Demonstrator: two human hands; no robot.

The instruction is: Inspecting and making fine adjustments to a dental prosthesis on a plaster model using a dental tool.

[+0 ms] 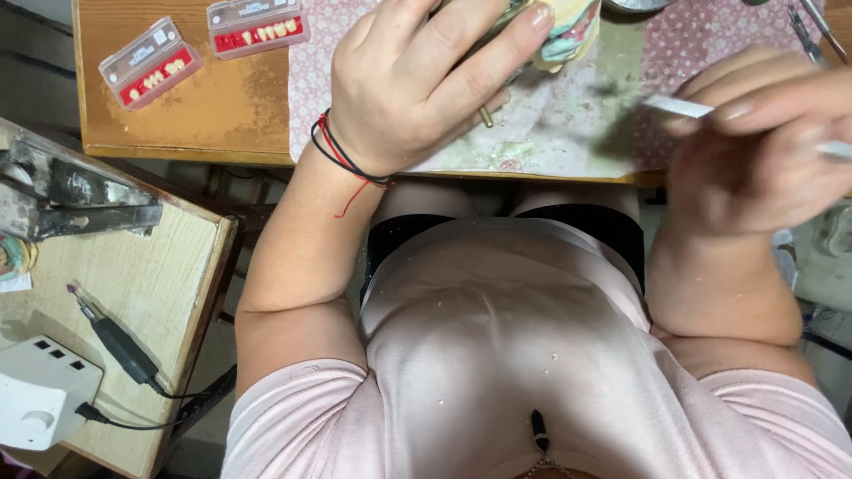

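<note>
My left hand [417,75] is closed around a lumpy pale mold [568,31] at the far edge of the table [177,115]. My right hand [763,151], blurry, pinches a thin metal tool [679,107] just right of it.

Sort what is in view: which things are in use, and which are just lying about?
In use: left hand gripping a pale dental model; right hand holding a thin metal tool.
Lying about: two tooth cards, black handpiece, white control box.
</note>
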